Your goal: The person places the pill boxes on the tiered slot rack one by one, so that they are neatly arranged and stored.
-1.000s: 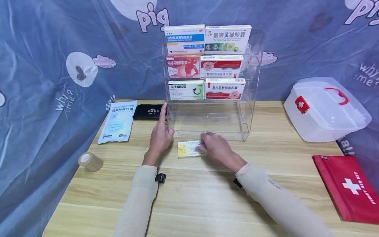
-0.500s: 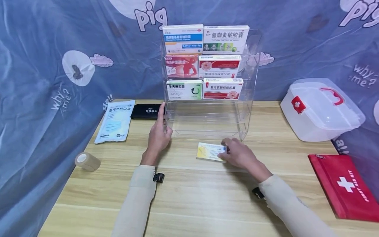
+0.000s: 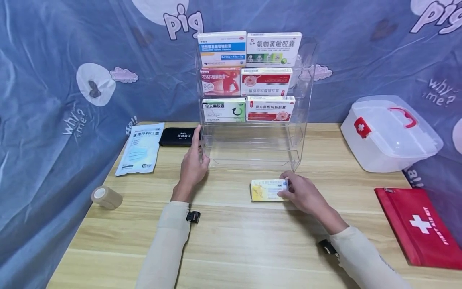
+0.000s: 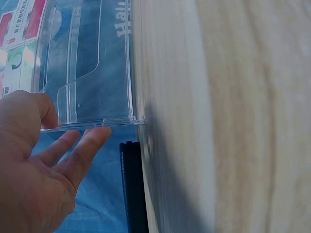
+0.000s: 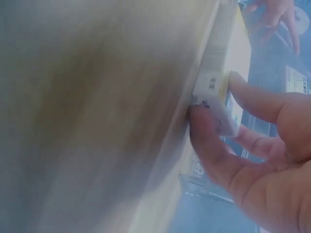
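A clear stepped display rack (image 3: pixel 305 96) stands at the back of the table, with medicine boxes in its three upper tiers; the lowest tier holds none. My left hand (image 3: pixel 193 166) holds the rack's left side panel. In the left wrist view, its thumb is on one face of the clear panel (image 4: pixel 80 102) and its fingers on the other. In front of the rack lies a yellow and white medicine box (image 3: pixel 265 191) on the table. My right hand (image 3: pixel 306 194) pinches this box by its right end, as the right wrist view also shows, with the box (image 5: pixel 223 68) low against the wood.
To the left are a mask packet (image 3: pixel 140 148), a black case (image 3: pixel 177 137) and a brown bandage roll (image 3: pixel 108 197). A white first-aid box (image 3: pixel 390 132) and a red first-aid pouch (image 3: pixel 415 224) lie to the right. A blue printed cloth (image 3: pixel 43 80) hangs behind.
My right hand has moved the yellow and white box rightward and slightly nearer along the table, away from the rack's front. The left hand keeps its place on the rack.
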A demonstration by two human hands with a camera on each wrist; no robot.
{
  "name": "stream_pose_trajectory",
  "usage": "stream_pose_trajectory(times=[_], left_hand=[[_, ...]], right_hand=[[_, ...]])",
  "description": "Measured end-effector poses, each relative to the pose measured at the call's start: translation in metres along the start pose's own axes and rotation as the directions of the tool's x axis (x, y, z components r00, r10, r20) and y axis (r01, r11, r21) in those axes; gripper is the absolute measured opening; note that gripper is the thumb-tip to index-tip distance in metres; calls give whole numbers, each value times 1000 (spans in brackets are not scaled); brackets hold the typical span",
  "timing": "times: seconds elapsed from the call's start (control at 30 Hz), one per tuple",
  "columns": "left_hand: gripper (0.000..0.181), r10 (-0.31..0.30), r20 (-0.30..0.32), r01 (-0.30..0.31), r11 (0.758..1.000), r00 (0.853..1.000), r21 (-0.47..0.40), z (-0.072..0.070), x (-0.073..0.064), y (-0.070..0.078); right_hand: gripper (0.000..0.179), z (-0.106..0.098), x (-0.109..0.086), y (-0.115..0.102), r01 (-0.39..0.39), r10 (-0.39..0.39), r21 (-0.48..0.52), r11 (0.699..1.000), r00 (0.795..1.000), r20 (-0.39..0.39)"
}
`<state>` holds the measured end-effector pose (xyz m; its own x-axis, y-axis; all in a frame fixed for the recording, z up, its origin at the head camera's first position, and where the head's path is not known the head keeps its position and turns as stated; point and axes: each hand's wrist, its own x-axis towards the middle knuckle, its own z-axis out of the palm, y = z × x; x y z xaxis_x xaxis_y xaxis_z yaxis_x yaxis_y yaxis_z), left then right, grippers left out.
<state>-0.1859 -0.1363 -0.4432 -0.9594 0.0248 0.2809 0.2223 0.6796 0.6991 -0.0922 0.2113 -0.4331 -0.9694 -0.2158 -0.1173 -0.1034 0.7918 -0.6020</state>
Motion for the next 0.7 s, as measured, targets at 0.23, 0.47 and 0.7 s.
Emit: stream_pose_trajectory(times=[0.23,0.47,0.7], left_hand=[[110,9,-3,-9,1000,1000,-11,1,0,0],[112,-1,-3,1,1000,1000,-2,0,0,0],[111,-8,3,8,1000,1000,-9,-2,-1,-1]], right_hand=[[37,-11,3,-6,98,-88,103,990,991,-106],[39,-40,25,-31,198,-145,115,973,921,-363],[39,-50,62,-53,288,-254,-33,957,776,-577]])
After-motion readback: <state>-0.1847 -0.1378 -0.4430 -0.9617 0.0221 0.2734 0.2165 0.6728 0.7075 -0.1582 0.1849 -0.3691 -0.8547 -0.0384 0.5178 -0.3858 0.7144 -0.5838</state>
